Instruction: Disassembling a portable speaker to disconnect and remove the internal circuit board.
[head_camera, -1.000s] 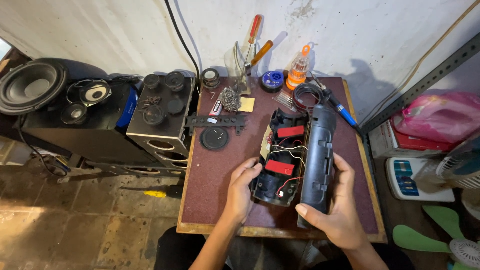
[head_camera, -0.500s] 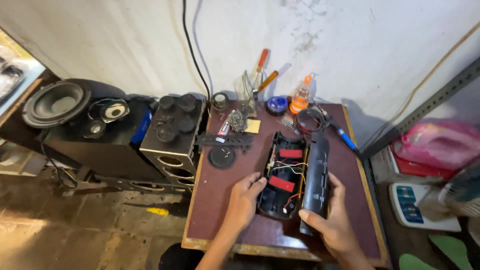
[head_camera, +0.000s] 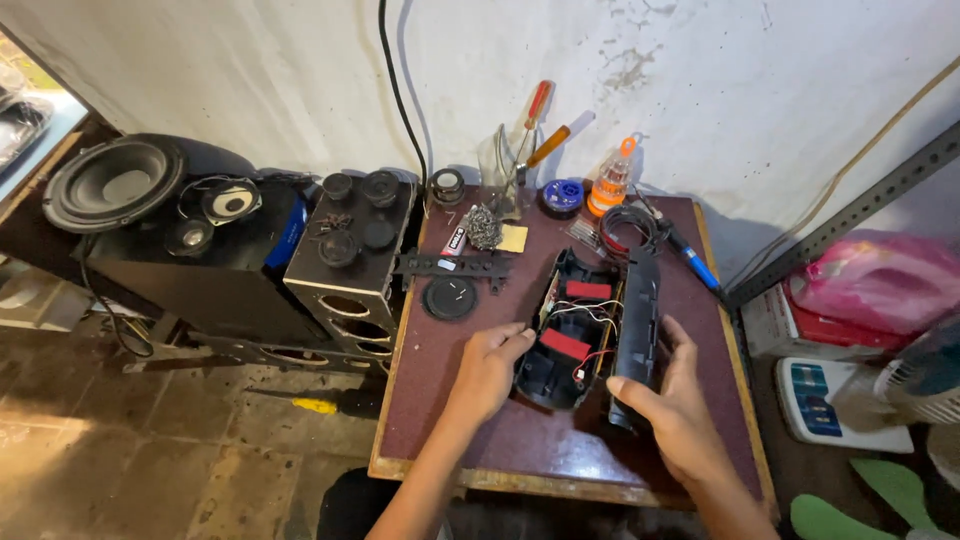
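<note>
An opened black speaker housing (head_camera: 568, 335) lies on the dark red table (head_camera: 440, 420), showing red parts and thin wires inside. Its black cover half (head_camera: 637, 330) stands on edge along the right side. My left hand (head_camera: 487, 372) grips the housing's near left edge. My right hand (head_camera: 672, 400) wraps around the lower end of the cover half. A round black disc (head_camera: 450, 298) and a flat black bracket (head_camera: 455, 265) lie just left of the housing.
Screwdrivers in a clear cup (head_camera: 510, 165), a solder spool (head_camera: 562, 195), an orange bottle (head_camera: 610, 185), a wire coil (head_camera: 628, 225) and a blue-handled tool (head_camera: 693, 262) line the table's back. Black speaker boxes (head_camera: 345, 270) and a large woofer (head_camera: 112, 185) stand left. A pink bag (head_camera: 875, 280) sits right.
The view has shifted a little, showing more of the wall. Both hands stay on the opened speaker, with the right hand slightly lower on the cover half.
</note>
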